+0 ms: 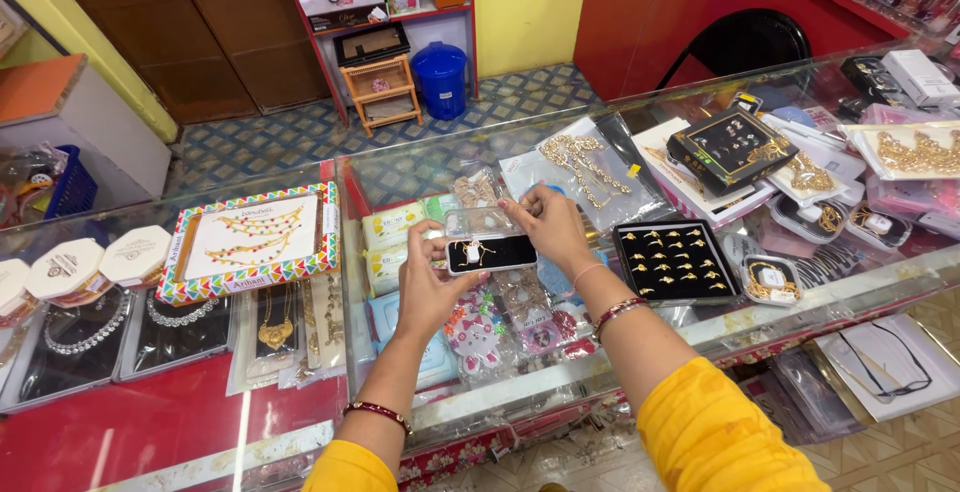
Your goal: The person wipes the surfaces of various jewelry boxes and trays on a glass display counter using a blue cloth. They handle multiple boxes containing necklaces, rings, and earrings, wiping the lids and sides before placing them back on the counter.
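A small black jewellery box (492, 253) with a gold piece and a white tag in it is held above the glass counter (780, 312). My left hand (428, 290) grips its left end. My right hand (552, 224) holds the box's clear lid (482, 221), raised at the far edge of the box. Both wrists wear dark red bangles, and the sleeves are yellow.
A black tray of gold rings (672, 261) lies right of the box. A colourful boxed necklace set (252, 241) sits at the left, with round white boxes (65, 269) further left. More jewellery packets crowd the right side. Beyond the counter are a blue bin (441, 77) and a black chair (745, 44).
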